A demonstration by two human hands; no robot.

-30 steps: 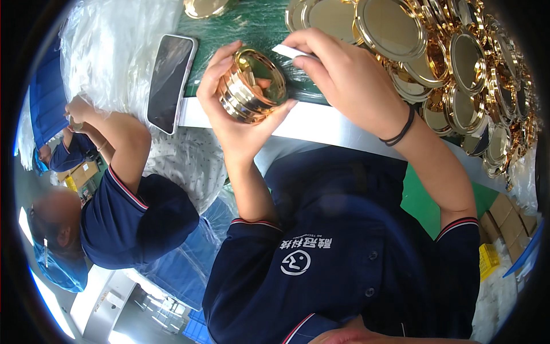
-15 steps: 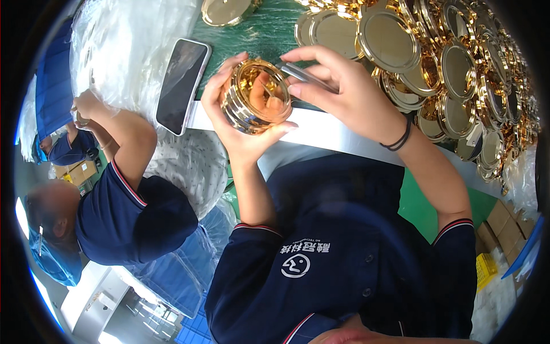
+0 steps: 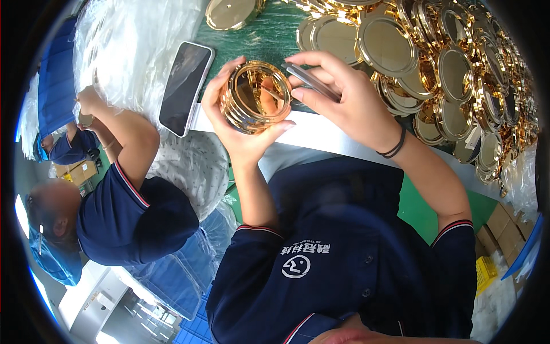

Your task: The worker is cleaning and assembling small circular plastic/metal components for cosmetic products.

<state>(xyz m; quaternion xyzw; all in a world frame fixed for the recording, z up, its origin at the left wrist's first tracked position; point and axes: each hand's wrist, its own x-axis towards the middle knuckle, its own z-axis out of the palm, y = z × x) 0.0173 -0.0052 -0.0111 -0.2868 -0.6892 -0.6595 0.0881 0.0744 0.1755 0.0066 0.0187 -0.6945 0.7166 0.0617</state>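
Observation:
My left hand is wrapped round a shiny gold round piece, either one ridged piece or several stacked lids; I cannot tell which. Its mirror-like face is tilted up and reflects fingers. Just right of it, my right hand pinches a slim grey tool. The tool's tip is close to the gold rim; whether they touch is unclear, and its exact kind does not show. Both hands are over the near edge of the green table.
Many gold round lids are heaped at the right, and another lid lies at the far edge. A phone rests beside clear plastic wrap. At the left a co-worker in a dark shirt sits close by. Cardboard boxes stand lower right.
The gold piece has turned slightly in my left hand, and the reflection in its face has shifted. My right hand with the grey tool has barely moved.

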